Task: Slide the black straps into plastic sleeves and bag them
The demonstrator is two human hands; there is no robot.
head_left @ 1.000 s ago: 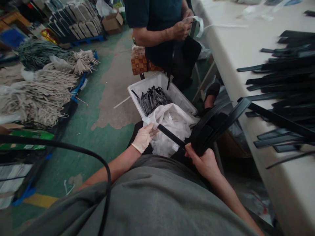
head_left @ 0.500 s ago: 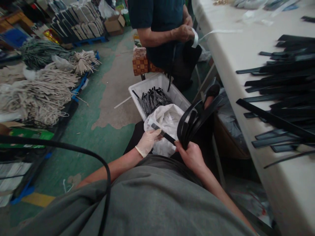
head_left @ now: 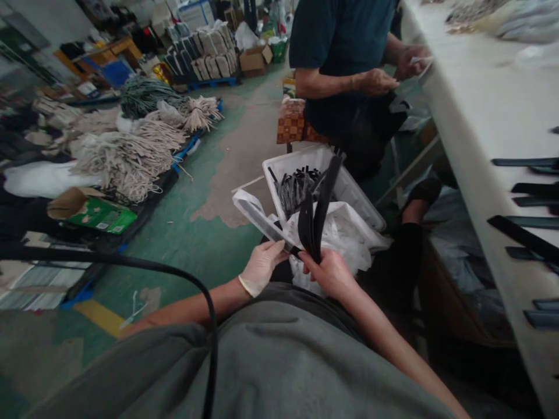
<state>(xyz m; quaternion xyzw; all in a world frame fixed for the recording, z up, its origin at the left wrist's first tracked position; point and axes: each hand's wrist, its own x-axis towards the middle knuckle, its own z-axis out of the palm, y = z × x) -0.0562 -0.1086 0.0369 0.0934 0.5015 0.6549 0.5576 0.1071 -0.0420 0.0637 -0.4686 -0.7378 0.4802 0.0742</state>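
My left hand [head_left: 261, 266], in a pale thin glove, pinches a black strap end together with a whitish strip [head_left: 252, 213] that sticks out up and to the left. My bare right hand [head_left: 331, 272] is closed round a bunch of black straps [head_left: 311, 228], which rise from its fingers. One strap runs from this bunch across to my left fingertips. Just beyond my hands, a white plastic bag [head_left: 349, 230] holds crumpled white pieces. Whether the whitish strip is stuck to the strap is too blurred to tell.
Behind the bag stands a white bin [head_left: 362, 192] with black strips [head_left: 294, 189] in it. Ahead, a co-worker [head_left: 345, 52] sits beside the table [head_left: 476, 99], where more black straps [head_left: 533, 221] lie. A black cable [head_left: 174, 267] crosses at left. Bundled cords [head_left: 126, 154] lie on a pallet.
The view has swung left. A long whitish strip now extends from my left hand. The bunch in my right hand stands straighter instead of looping over. The co-worker's hands have moved to the table edge.
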